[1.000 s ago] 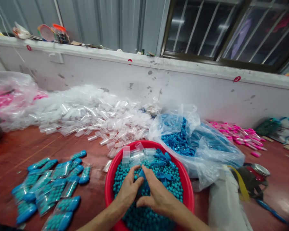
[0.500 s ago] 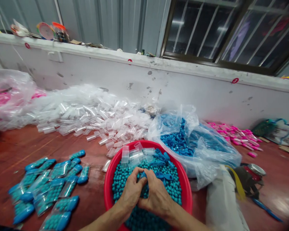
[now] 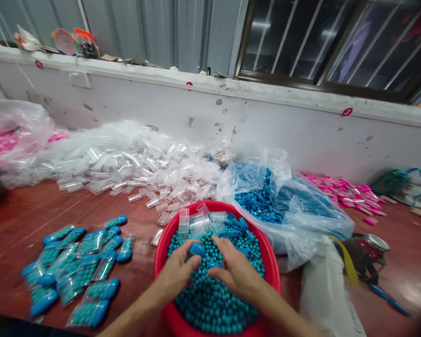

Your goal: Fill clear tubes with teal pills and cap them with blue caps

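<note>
Over the red basin, my left hand grips a small clear case with a blue cap, its cap end upward. My right hand is beside it, fingers spread, above teal beads that fill the basin. A blue piece shows near the right thumb; it looks loose among the beads. Clear empty cases and blue caps lie on the beads at the basin's far side.
Bead-filled cases lie on the red table at left. Behind spreads a heap of clear cases. A plastic bag of blue caps stands right of the basin, with pink pieces and a lidded jar beyond.
My hands were together over the beads and have moved apart. The blue-capped case now shows in my left hand, and the right fingers have opened away from it.
</note>
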The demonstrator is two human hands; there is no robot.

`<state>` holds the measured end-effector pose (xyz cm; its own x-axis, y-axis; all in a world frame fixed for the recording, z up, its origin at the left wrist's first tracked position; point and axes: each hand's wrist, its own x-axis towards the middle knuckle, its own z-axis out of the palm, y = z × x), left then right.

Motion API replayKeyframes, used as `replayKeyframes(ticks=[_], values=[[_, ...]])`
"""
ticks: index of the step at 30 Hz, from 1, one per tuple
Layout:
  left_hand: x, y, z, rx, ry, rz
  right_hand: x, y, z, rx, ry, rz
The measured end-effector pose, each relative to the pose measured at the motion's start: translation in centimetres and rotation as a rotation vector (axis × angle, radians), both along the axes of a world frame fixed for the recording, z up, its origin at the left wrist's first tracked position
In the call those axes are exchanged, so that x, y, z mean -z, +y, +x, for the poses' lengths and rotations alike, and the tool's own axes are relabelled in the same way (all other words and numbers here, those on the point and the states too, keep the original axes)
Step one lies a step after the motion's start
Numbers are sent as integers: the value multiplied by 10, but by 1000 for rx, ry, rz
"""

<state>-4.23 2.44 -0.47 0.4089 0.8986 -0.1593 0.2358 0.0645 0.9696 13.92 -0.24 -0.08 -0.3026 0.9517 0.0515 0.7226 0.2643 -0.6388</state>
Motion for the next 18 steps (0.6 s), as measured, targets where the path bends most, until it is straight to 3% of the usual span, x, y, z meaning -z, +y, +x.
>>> replayKeyframes(ticks=[3,5,8,11,15,18], values=[[-10,10,-58,-145,273,251,-5,9,23,89,-32,68],[-14,16,-92,-333,645,344,-4,11,33,120,-98,65],[-14,20,-108,-476,966,563,-2,8,29,82,-226,58],[-9,22,-77,-350,946,712,-2,3,14,-17,-424,71],[7,31,-14,-17,877,642,-1,-2,2,-42,-693,57],[23,39,15,60,761,603,6,-3,4,9,-770,72]])
